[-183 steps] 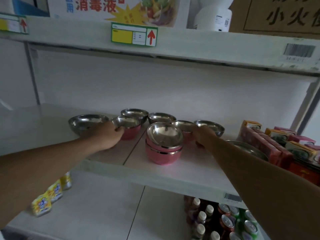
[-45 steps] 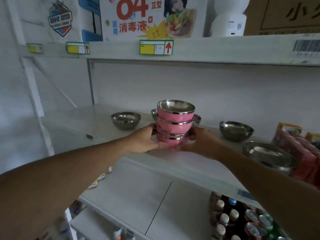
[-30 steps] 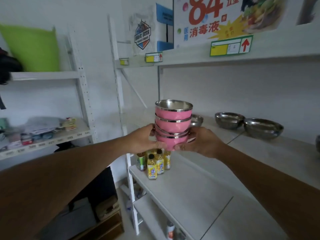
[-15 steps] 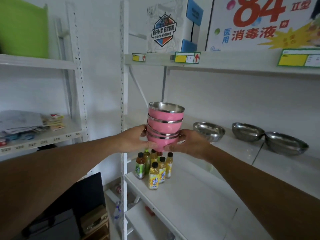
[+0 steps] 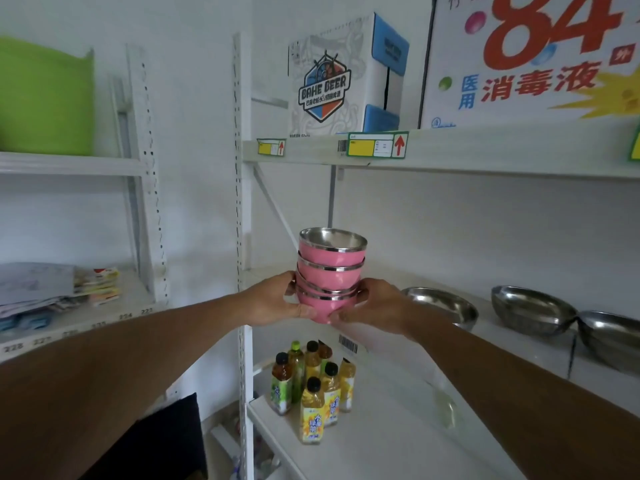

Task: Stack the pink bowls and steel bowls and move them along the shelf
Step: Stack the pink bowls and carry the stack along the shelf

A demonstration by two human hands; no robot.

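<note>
Pink bowls [image 5: 330, 271] nested upright (steel rims, steel-lined), gripped both sides.

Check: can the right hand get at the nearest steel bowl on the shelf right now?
Probably not: the right hand is holding the pink bowl stack together with the left hand. The nearest steel bowl lies just beyond it, with nothing between them.

White walls [image 5: 194, 36] backed 2 white metal shelving units. The nearer unit's perforated upright [image 5: 239, 202] carried an upper shelf [image 5: 485, 150] with yellow price labels [image 5: 375, 145], a beer carton [image 5: 343, 77] and a disinfectant box [image 5: 533, 57]. The left unit [image 5: 69, 164] held a green tub [image 5: 45, 98] and papers [image 5: 34, 285]. The light was dim and even.
</note>
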